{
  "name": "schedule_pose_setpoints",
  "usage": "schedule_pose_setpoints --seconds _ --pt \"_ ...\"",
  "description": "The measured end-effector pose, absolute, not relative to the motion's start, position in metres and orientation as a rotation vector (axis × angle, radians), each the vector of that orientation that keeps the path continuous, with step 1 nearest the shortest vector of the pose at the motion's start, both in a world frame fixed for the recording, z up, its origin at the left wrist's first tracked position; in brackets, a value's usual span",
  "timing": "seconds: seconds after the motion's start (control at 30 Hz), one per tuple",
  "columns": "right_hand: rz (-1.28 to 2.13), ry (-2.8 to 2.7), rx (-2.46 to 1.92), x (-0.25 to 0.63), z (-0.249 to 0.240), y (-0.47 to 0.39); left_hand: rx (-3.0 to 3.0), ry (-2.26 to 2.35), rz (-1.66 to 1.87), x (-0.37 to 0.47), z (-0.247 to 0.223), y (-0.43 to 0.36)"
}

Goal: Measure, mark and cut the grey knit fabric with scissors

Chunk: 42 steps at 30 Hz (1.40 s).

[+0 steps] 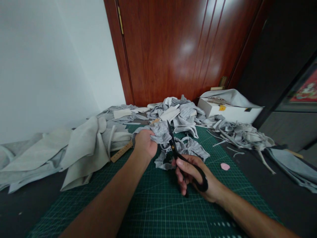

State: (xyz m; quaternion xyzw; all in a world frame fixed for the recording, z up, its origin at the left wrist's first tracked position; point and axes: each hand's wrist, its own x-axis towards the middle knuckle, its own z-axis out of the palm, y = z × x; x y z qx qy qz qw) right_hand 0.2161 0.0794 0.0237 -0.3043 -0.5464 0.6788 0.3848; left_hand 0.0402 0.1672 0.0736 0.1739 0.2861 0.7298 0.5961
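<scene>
Fabric (162, 131), mottled grey, crumpled, black scissors (173, 148)

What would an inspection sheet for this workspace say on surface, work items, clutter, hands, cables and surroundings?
Surface: green gridded cutting mat on a dark tabletop.
Work items: black scissors; crumpled grey fabric; wooden ruler.
Clutter: pale fabric pile at left, tangled fabric strips at right, pink piece on the mat.
Hands: left hand grips the grey fabric; right hand holds the scissors by the handles.
Cables: nothing seen.
Surroundings: reddish-brown door, white wall, white box.
</scene>
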Motion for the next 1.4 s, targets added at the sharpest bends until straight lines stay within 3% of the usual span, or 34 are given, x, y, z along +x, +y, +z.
schedule_pose_setpoints --seconds 0.33,0.7,1.4 --pt "1.593 -1.513 -0.823 0.218 0.031 0.08 0.466 0.726 1.333 0.051 0.086 0.154" --pt "1.481 -1.616 -0.87 0.226 0.031 0.087 0.721 0.545 1.834 0.045 0.085 0.156" --pt "1.514 -1.651 -0.648 0.229 0.027 0.084 0.929 0.439 1.622 0.04 0.095 0.139"
